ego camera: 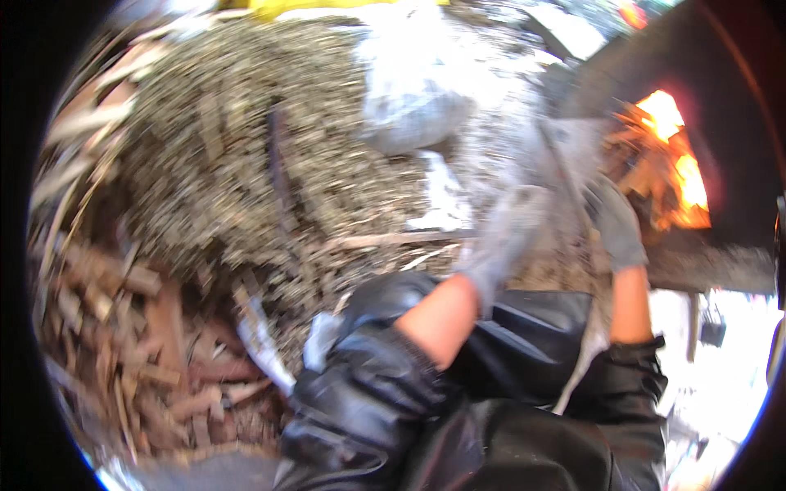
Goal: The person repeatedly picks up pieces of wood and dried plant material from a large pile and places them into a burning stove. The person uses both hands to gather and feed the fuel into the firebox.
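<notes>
My left hand, in a grey glove, reaches forward over my lap and is blurred by motion. Close to the burning wood is my right hand, gloved too, with its fingers turned inward. Between the hands runs a long thin stick-like edge, beside a pale greyish surface; blur hides whether either hand grips it. Split wood sticks jut from the opening of a dark stove or furnace, with bright flames among them.
A heap of chopped, straw-like plant matter spreads ahead and left. On it rests a whitish plastic sack, with a white scrap nearby. Broken wood pieces pile up at lower left. Dark shiny clothing covers my lap and sleeves.
</notes>
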